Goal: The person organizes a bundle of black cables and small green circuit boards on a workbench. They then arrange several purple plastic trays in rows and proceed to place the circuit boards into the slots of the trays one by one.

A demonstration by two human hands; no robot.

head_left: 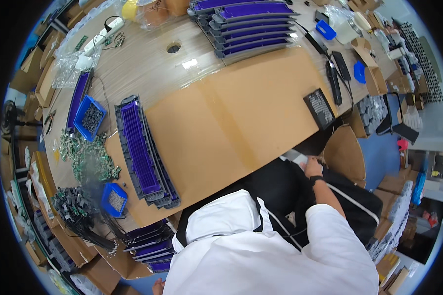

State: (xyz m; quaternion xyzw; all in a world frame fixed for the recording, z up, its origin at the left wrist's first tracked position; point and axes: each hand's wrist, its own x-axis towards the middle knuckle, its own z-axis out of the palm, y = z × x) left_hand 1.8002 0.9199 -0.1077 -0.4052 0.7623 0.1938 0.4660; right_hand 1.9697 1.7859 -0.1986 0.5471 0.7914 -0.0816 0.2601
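My right hand [313, 167], with a dark band at the wrist, is down by the table's near right edge, over my lap. Its fingers look curled; a whitish object [295, 157] shows beside them, and I cannot make out what they grip. Right beside that hand stands an open cardboard box [346, 153]. Only a small part of my left hand [158, 286] shows at the lower edge, low beside my body, its fingers mostly hidden. Nearest to it is a stack of purple-and-grey slatted panels [152, 250] below the table's left side.
A cardboard sheet [221, 123] covers the table's middle, with slatted panels [142, 147] on its left and a black box [319, 108] on its right. More panels [253, 29] are stacked at the back. Blue bins [90, 118], circuit boards [91, 160] and cables [79, 211] crowd the left.
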